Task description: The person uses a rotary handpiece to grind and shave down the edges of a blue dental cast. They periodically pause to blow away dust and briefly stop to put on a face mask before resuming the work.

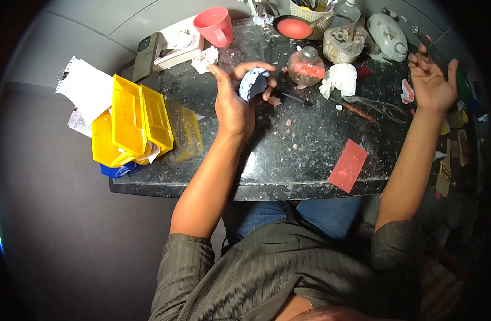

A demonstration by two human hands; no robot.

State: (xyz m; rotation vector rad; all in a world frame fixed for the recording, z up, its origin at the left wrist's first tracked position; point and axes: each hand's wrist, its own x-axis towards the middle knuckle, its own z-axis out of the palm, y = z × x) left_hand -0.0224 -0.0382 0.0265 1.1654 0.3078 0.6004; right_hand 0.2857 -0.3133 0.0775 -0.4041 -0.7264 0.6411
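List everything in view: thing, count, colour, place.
speckled stone worktop: 1, black, centre
stacked plastic bins: several, yellow, worktop's left edge
loose paper sheets: a few, white, behind the bins
plastic cup: 1, pink, back left
flat wax sheet: 1, pink-red, front edge
metal pliers: 1, dark, right of centre
crumpled tissue: 1, white, centre back
small glass jar: 1, clear with red contents, centre back
pale blue dental cast: 1, in left hand
left hand: gripping the cast
right hand: open, raised at right, holding nothing

Basket [310, 16] cut off at top
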